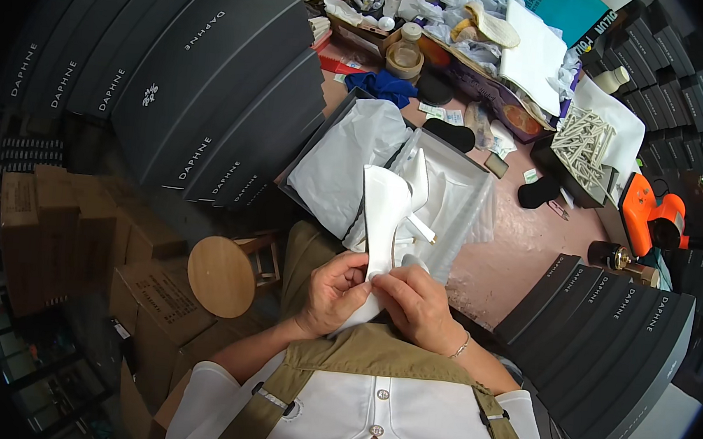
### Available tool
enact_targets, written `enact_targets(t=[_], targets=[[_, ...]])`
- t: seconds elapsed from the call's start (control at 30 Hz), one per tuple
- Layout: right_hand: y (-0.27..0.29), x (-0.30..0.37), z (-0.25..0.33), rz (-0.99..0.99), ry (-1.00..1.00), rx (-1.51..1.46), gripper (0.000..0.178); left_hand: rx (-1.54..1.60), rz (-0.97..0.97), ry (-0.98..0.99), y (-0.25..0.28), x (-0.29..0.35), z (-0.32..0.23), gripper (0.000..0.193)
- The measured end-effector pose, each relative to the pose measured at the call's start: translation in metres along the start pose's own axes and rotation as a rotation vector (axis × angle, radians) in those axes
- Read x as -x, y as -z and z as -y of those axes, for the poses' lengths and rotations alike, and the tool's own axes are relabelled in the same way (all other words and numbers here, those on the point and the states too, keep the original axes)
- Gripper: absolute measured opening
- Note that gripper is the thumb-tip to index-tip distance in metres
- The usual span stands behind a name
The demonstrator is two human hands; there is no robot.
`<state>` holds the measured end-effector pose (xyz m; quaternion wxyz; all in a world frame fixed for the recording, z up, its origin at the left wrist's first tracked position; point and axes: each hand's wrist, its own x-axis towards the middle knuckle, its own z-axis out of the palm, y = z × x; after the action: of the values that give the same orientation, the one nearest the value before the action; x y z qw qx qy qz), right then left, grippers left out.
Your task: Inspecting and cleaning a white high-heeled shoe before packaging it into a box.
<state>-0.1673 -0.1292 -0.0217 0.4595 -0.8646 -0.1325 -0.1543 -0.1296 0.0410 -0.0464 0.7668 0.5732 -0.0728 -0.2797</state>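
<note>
A white high-heeled shoe is held in front of my body, its pointed toe facing away from me. My left hand grips the left side of its heel end. From the other side my right hand is closed on the same end, fingertips pinched near the insole; anything small between them is hidden. Just beyond, an open grey shoebox lies with white tissue paper spread over its left part. A second white shoe sits in the box, partly covered by the held one.
Stacked dark shoeboxes rise at the left, and more boxes stand at the right. On the pink table are black pads, a box of white sticks and an orange heat gun. A round wooden stool stands left.
</note>
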Motion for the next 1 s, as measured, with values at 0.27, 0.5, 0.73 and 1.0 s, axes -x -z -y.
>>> enact_targets(t=[0.27,0.5,0.73,1.0], targets=[[-0.005,-0.005,0.000,-0.038,0.041,0.008,0.030,0.004,0.012,-0.006,0.004,0.006,0.001,0.034],[-0.007,-0.017,0.003,-0.044,0.033,0.003,0.026,-0.013,0.006,-0.012,0.008,0.003,-0.005,0.032],[-0.006,-0.024,0.002,0.009,0.029,-0.007,0.025,0.011,0.016,0.009,0.011,0.003,-0.008,0.034],[-0.008,-0.039,-0.009,-0.059,0.031,0.008,0.024,0.005,0.035,0.029,0.010,-0.001,-0.015,0.033]])
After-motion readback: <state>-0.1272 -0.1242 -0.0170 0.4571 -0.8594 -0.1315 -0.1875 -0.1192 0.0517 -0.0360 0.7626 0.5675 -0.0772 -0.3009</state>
